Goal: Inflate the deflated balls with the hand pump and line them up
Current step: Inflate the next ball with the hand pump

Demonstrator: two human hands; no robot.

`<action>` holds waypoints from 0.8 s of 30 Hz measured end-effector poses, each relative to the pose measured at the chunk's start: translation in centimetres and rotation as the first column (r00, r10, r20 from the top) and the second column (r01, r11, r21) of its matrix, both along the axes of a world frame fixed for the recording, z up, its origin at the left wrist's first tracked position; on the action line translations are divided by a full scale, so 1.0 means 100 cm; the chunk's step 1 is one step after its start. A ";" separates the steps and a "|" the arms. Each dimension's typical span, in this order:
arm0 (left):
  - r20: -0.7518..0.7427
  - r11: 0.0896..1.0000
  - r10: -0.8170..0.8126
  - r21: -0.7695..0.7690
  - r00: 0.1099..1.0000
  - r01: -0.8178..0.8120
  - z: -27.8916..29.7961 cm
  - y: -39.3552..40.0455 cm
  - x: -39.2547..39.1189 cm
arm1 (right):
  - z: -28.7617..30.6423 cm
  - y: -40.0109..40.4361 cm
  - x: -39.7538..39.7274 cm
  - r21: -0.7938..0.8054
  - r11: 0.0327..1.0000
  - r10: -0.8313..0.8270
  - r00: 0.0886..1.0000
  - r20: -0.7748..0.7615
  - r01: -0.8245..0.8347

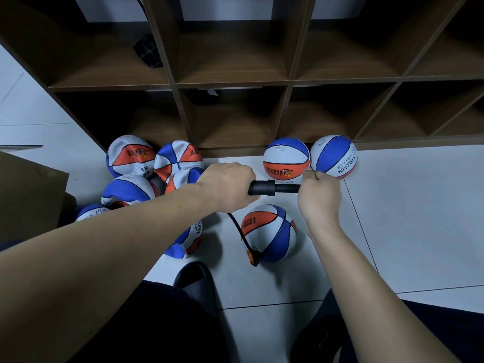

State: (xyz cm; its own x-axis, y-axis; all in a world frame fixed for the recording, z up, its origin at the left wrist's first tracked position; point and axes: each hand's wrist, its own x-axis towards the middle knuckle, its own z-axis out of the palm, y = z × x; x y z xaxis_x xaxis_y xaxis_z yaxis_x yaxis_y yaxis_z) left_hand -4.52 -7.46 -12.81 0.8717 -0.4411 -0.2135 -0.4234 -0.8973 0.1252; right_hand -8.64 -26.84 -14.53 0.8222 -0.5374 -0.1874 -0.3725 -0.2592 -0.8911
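Note:
I hold a black hand pump [272, 188] level above the floor. My left hand [227, 186] is shut around its barrel and my right hand [319, 196] is shut on its handle end. A thin black hose [237, 227] drops from the pump to an orange fitting [251, 257] at a blue, white and orange ball [269, 233] on the floor below. Two round balls [286, 158] [333, 156] stand side by side against the shelf base. Several dented, deflated balls [129, 156] lie heaped at the left.
A dark wooden cubby shelf [235, 82] fills the back, with a black object [147, 51] in one upper compartment. A brown cardboard box [28, 189] stands at the left. My dark shoes [195, 280] and trouser legs are at the bottom on white floor tiles.

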 end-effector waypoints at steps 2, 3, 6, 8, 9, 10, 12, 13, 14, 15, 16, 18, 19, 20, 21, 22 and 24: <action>0.009 1.000 -0.011 0.003 1.000 0.011 -0.001 -0.001 -0.001 | 0.000 0.007 -0.003 -0.009 0.999 0.053 0.998 -0.034 -0.053; 0.011 1.000 -0.020 0.006 1.000 0.019 -0.001 -0.002 -0.001 | 0.000 0.010 -0.004 -0.008 0.997 0.080 0.996 -0.046 -0.080; 0.013 0.999 -0.051 0.010 0.999 0.051 -0.003 -0.006 -0.004 | 0.000 0.019 -0.008 -0.004 0.989 0.150 0.986 -0.078 -0.150; 0.006 0.998 -0.062 0.008 0.998 0.062 -0.004 -0.010 -0.006 | -0.002 0.023 -0.010 -0.007 0.984 0.177 0.980 -0.088 -0.178; 0.000 0.998 -0.064 0.006 0.998 0.064 -0.005 -0.010 -0.007 | -0.002 0.024 -0.010 -0.008 0.983 0.182 0.979 -0.089 -0.184; -0.006 0.998 -0.065 0.003 0.998 0.065 -0.005 -0.010 -0.007 | -0.002 0.023 -0.009 -0.008 0.981 0.191 0.977 -0.092 -0.193; -0.017 0.998 -0.065 -0.008 0.998 0.065 -0.003 -0.010 -0.006 | 0.001 0.020 -0.007 -0.009 0.974 0.222 0.969 -0.105 -0.225; -0.021 0.998 -0.066 -0.015 0.998 0.066 -0.002 -0.010 -0.006 | 0.003 0.017 -0.005 -0.009 0.971 0.237 0.965 -0.114 -0.240; -0.026 0.998 -0.064 -0.024 0.998 0.064 -0.002 -0.010 -0.006 | 0.006 0.012 -0.003 -0.012 0.969 0.244 0.962 -0.121 -0.247; -0.034 0.998 -0.058 -0.033 0.998 0.056 -0.002 -0.009 -0.005 | 0.010 0.005 -0.001 -0.017 0.970 0.239 0.963 -0.129 -0.243; -0.046 0.998 -0.043 -0.039 0.998 0.042 -0.001 -0.007 -0.004 | 0.013 -0.005 0.002 -0.025 0.975 0.217 0.967 -0.131 -0.222; -0.069 0.999 -0.010 -0.038 0.998 0.007 0.001 0.000 -0.001 | 0.019 -0.029 0.009 -0.028 0.990 0.131 0.983 -0.128 -0.136; -0.071 0.999 0.000 -0.034 0.998 -0.002 0.002 0.004 0.001 | 0.021 -0.041 0.011 -0.016 0.997 0.076 0.989 -0.127 -0.079; -0.064 0.999 0.005 -0.031 0.998 -0.007 0.003 0.007 0.003 | 0.023 -0.050 0.012 0.002 1.000 0.025 0.991 -0.131 -0.025; -0.053 0.999 0.008 -0.030 0.999 -0.010 0.004 0.009 0.004 | 0.024 -0.056 0.012 0.017 1.000 -0.011 0.990 -0.138 0.014; -0.038 1.000 0.010 -0.026 0.999 -0.011 0.004 0.009 0.004 | 0.023 -0.059 0.011 0.022 0.999 -0.031 0.989 -0.143 0.034; -0.008 1.000 0.011 -0.007 1.000 -0.011 0.004 0.006 0.004 | 0.020 -0.055 0.009 -0.011 0.999 -0.035 0.992 -0.119 0.034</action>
State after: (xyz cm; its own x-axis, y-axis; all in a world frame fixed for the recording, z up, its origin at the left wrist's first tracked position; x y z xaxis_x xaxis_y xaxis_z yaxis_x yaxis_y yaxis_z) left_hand -4.17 -6.85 -12.40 0.8750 -0.4328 -0.2172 -0.4123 -0.9011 0.1343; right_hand -7.78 -32.32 -12.56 0.7754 -0.5670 -0.2778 -0.4844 -0.2520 -0.8378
